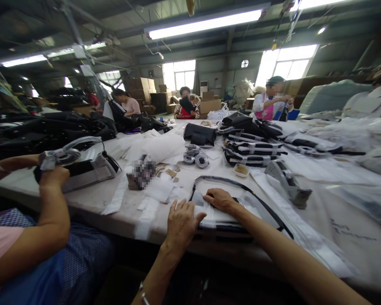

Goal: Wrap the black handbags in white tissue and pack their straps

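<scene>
A flat white and grey bag piece (241, 207) with a black strap looping around it lies at the near table edge. My left hand (181, 221) rests flat on its left side, fingers stretched out. My right hand (220, 199) presses down on the piece's top, fingers lying flat, holding nothing. White paper strips (146, 220) lie just left of my left hand.
A co-worker's hands (52, 173) at the left hold a grey bag with a strap. Rolls of grey tape (195, 157), a small dish (241, 170), stacked black-and-white bags (252, 148), a grey tool (288, 183) and plastic sheeting (352, 186) cover the table. Other people sit at the far end.
</scene>
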Demonstrator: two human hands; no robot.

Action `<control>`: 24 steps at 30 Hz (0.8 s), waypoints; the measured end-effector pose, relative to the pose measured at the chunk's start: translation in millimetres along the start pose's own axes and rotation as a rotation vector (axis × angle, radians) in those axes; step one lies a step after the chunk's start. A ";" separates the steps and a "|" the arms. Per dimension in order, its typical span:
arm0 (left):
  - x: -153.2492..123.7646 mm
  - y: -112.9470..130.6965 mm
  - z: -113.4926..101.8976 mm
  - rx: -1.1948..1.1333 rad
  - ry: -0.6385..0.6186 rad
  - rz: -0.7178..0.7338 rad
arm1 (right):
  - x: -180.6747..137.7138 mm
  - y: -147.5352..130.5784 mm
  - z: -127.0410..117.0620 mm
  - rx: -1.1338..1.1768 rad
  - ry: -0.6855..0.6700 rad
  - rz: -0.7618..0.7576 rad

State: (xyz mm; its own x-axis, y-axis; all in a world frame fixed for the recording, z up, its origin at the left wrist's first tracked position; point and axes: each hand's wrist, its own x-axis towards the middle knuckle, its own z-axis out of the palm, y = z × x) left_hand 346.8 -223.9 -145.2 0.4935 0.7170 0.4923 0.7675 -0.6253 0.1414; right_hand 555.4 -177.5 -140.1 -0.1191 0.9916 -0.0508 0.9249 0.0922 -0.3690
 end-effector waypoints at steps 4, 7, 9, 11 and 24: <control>6.8 10.6 4.8 -0.025 -0.067 0.167 | 0.9 1.4 1.0 0.020 -0.011 0.003; 3.5 16.9 16.9 -0.027 -0.211 0.216 | 0.6 1.9 1.6 0.047 -0.007 0.008; -1.6 15.6 19.9 -0.022 -0.245 0.217 | -0.2 1.5 1.5 0.065 0.002 0.006; -7.4 11.5 17.1 -0.010 -0.225 0.230 | -1.1 0.5 1.2 0.076 0.016 -0.004; 4.6 35.7 17.9 0.021 0.061 0.222 | -2.7 4.8 5.8 0.061 0.080 -0.058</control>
State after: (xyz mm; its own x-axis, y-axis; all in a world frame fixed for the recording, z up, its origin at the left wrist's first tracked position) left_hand 383.8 -237.4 -153.3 0.6257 0.5422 0.5608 0.6518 -0.7584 0.0060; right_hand 558.0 -180.3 -147.1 -0.1407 0.9890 0.0455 0.8934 0.1466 -0.4247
